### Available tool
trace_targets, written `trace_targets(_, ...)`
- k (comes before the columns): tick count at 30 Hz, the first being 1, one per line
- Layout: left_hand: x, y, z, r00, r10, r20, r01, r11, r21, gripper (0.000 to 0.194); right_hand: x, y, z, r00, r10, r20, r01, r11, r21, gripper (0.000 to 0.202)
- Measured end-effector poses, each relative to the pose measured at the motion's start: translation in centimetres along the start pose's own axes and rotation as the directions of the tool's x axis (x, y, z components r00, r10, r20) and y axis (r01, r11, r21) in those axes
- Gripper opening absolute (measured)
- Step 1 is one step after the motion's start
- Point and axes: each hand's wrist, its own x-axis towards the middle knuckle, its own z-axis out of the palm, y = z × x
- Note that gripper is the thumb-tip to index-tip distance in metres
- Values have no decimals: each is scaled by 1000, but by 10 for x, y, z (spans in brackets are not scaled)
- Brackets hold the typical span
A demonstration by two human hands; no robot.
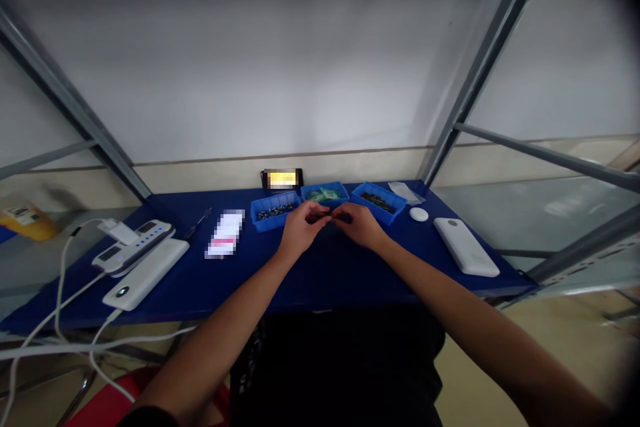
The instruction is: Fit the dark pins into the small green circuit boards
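My left hand [303,227] and my right hand [359,223] meet over the middle of the blue table [320,280]. On each, thumb and fingers are pinched together, and the fingertips of both nearly touch. Whatever lies between them is too small and dark to name. Just beyond stand three blue bins. The left bin [255,219] contains small dark and silvery parts [273,212]. Green pieces, perhaps in clear plastic [324,194], fill the middle bin [342,187]. Dark thin parts [376,201] lie in the right bin [399,204].
A phone [225,233] lies left, near a screwdriver-like tool [199,224]. Another phone [282,179] leans at the back. Farther left are a power strip [133,248] with cables and a white power bank [145,275]. On the right are a white disc [419,214], another white power bank [466,247] and a plastic bag [406,193].
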Motion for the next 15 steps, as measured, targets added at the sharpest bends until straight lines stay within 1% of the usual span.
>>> trace_targets(2,1,0,-1,999,18,-27,-17,999,51,29,2,-1,-1,990,140,14,-140,972,186,18)
trace_targets(3,2,0,-1,999,22,-42,-18,996,92,30,2,-2,-2,976,213,37,-214,930,299,23)
trace_targets(5,3,0,-3,998,36,-56,-25,982,187,24,4,-5,-5,944,315,98,-320,805,499,34)
trace_targets(7,2,0,-5,996,87,-16,-78,956,283,15,5,-8,-9,924,358,133,-358,692,627,39)
trace_targets(9,1,-2,-5,987,145,74,-162,919,360,12,5,-10,-11,912,382,153,-374,617,692,39)
trace_targets(11,-1,-5,-4,972,170,165,-223,887,403,17,5,-11,-13,901,404,159,-385,573,724,38)
trace_targets(15,-4,-13,-2,952,165,259,-270,849,454,23,5,-12,-15,887,431,166,-395,520,757,38)
